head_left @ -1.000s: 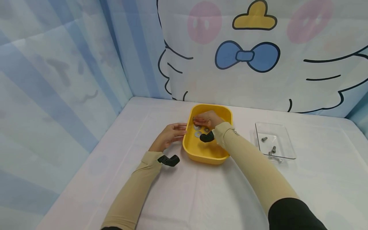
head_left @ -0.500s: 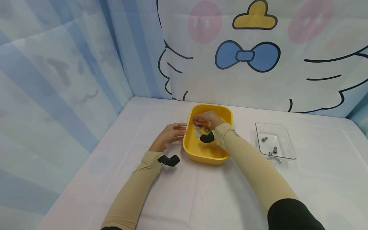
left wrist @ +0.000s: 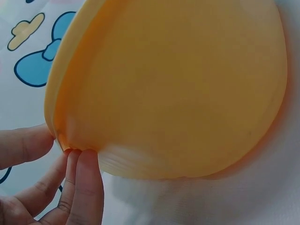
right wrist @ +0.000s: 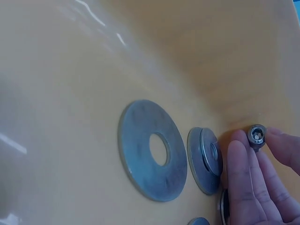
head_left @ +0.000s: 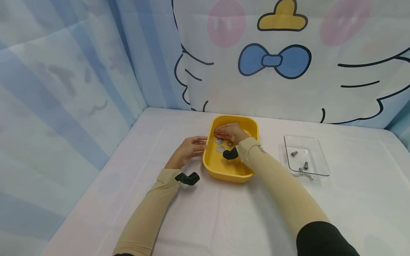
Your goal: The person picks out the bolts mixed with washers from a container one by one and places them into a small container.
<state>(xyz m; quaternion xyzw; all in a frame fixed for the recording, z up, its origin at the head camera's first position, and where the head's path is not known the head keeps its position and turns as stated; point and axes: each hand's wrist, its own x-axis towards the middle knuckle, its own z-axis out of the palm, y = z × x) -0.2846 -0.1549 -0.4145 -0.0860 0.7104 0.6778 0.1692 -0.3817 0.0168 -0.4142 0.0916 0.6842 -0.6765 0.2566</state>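
Observation:
A yellow plastic tub (head_left: 224,170) stands on the white table. My right hand (head_left: 224,132) reaches into its far left corner and pinches a small socket-head screw (right wrist: 257,135) between its fingertips (right wrist: 240,161). On the tub floor beside it lie a large flat washer (right wrist: 152,150) and a smaller stacked washer (right wrist: 206,159); these washers (head_left: 219,145) also show from above. My left hand (head_left: 192,147) rests outside the tub with straight fingers (left wrist: 84,178) against the outer wall (left wrist: 173,89) just under the rim, thumb beside them.
A clear shallow tray (head_left: 317,156) with three small screws (head_left: 304,165) sits to the right of the tub. Patterned cloth walls close off the left and back sides. White tabletop (head_left: 224,217) stretches toward me.

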